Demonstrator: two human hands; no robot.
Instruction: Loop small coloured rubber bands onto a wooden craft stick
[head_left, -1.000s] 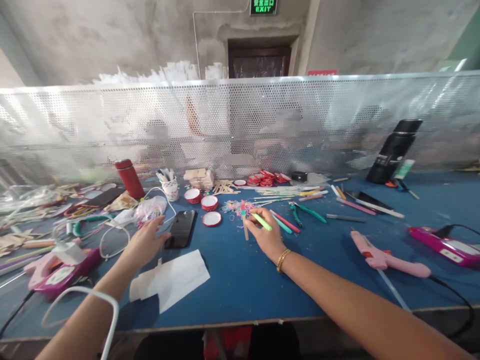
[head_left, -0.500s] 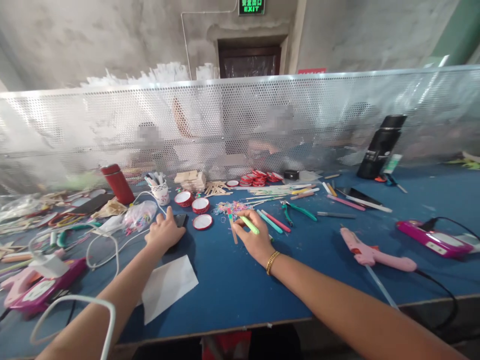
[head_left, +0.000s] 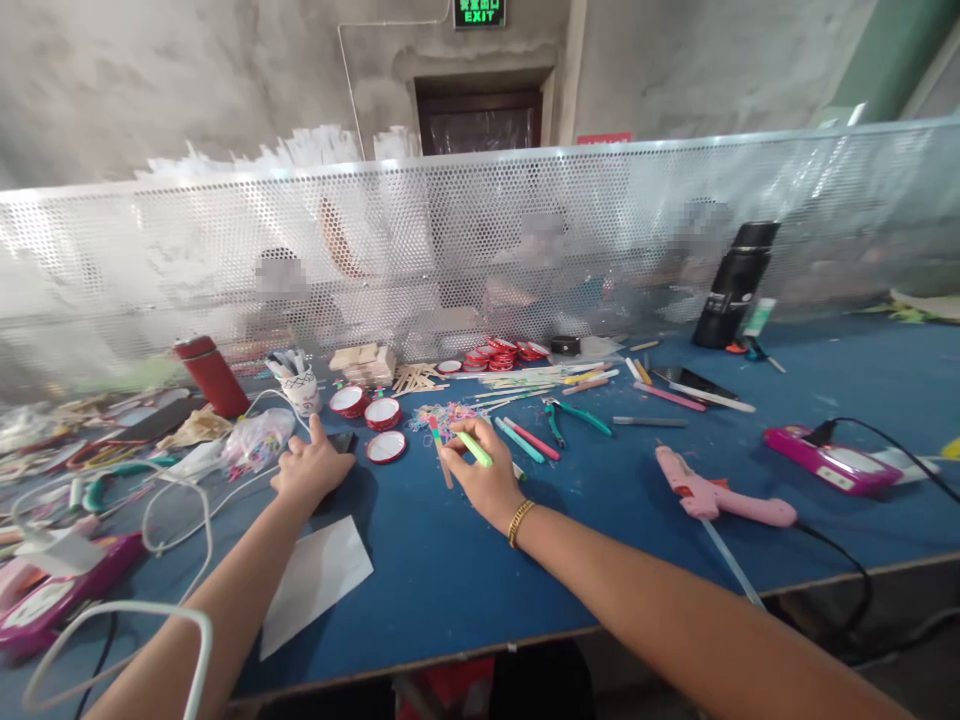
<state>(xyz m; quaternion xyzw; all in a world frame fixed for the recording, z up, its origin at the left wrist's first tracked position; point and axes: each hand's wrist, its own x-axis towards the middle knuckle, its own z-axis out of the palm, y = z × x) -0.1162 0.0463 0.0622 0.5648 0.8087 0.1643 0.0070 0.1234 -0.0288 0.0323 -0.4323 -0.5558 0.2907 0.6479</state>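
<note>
My right hand [head_left: 487, 475] is closed around a light green marker [head_left: 474, 449], which points up and left. A wooden craft stick [head_left: 446, 468] with coloured bands at its far end is at my right fingertips; whether they grip it is unclear. My left hand [head_left: 313, 468] lies over a black phone [head_left: 343, 443], its index finger stretched forward and its thumb out to the side. Most of the phone is covered. Between the hands are small red-rimmed round pieces [head_left: 385, 447] with white tops. Just beyond my right hand is a pile of colourful rubber bands [head_left: 448, 415].
Pink and teal markers [head_left: 520, 440] and green-handled pliers [head_left: 576, 416] lie right of my right hand. Farther right are a pink glue gun [head_left: 716, 495] and black bottle [head_left: 739, 285]. White paper [head_left: 319, 585] and cables are on the left. A perforated metal screen [head_left: 480, 240] runs behind.
The whole view has shifted, so table items appear farther left. Both hands keep nearly the same places on the table, the right still holding the green marker.
</note>
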